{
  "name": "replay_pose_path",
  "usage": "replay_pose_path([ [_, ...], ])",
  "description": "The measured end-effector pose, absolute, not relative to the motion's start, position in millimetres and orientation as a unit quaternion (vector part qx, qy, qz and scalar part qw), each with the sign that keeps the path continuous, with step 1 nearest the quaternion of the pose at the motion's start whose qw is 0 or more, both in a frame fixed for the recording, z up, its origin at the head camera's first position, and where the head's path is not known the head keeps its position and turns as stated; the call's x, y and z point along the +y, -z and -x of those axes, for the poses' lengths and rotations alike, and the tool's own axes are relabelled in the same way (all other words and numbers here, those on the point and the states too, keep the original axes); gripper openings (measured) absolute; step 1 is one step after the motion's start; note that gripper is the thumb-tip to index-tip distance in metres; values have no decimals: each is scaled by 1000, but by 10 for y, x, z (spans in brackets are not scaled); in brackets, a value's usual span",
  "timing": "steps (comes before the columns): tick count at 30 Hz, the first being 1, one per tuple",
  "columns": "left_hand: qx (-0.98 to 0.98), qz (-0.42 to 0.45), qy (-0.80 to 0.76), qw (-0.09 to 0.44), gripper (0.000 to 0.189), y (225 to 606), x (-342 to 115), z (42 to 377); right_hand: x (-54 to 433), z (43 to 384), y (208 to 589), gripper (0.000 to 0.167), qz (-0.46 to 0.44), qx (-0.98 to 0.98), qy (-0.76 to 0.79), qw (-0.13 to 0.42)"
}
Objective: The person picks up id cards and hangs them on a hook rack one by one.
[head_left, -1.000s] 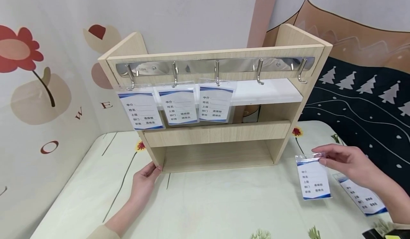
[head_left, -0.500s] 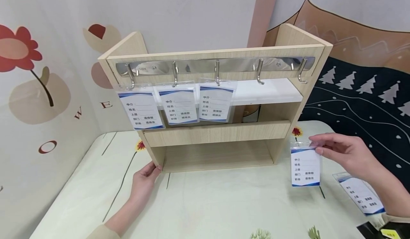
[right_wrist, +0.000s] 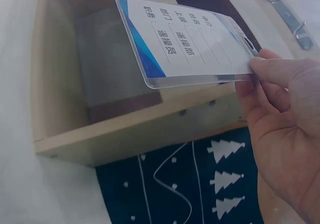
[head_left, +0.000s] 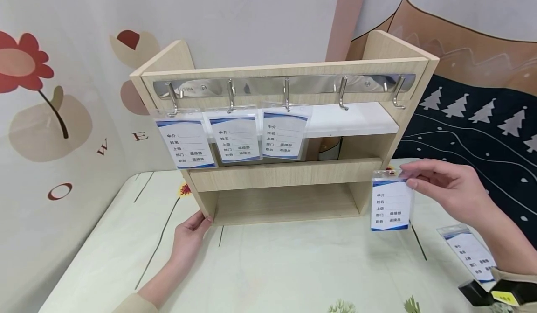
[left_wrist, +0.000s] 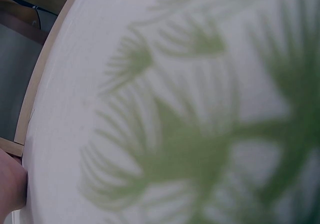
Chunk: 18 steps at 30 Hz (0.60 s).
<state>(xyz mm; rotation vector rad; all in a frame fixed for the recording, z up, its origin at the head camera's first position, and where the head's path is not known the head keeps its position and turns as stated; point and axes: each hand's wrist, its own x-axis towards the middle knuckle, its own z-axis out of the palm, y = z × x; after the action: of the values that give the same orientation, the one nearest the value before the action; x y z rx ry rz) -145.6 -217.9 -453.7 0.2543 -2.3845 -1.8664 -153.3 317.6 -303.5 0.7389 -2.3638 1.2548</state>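
My right hand [head_left: 450, 189] pinches a badge holder [head_left: 391, 205] by its clear top edge, thumb in front, and the badge hangs upright beside the rack's right side. In the right wrist view the badge [right_wrist: 180, 39] shows its printed card and the slot near the fingers. My left hand [head_left: 190, 236] holds the lower left corner of the wooden rack [head_left: 285, 175], thumb at the front. Across the rack's top runs a metal hook rail [head_left: 260, 86]. Three similar badges [head_left: 186, 145] hang from its left and middle hooks; the two right hooks [head_left: 343, 93] carry nothing.
Another badge [head_left: 470, 252] lies flat on the pale flowered cloth [head_left: 272, 266], partly behind the right forearm. A white shelf panel [head_left: 348, 119] lies behind the hooks. Patterned curtains [head_left: 470, 135] close off the back and sides.
My right hand has lifted the badge up and to the left, closer to the rack, and the badge has straightened. The left hand stays at the rack's corner.
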Motion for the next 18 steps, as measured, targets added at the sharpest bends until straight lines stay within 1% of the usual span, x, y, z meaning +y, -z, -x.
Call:
replay_pose_path([
  [10,-783,-85,615,48,45,4524,-2177,1456,2974,1551,2863,42,-271,-822,-456,206],
  [18,-785,-86,612,44,46,4530,-2183,1455,2880,1597,2772,30,-320,-792,-479,202],
])
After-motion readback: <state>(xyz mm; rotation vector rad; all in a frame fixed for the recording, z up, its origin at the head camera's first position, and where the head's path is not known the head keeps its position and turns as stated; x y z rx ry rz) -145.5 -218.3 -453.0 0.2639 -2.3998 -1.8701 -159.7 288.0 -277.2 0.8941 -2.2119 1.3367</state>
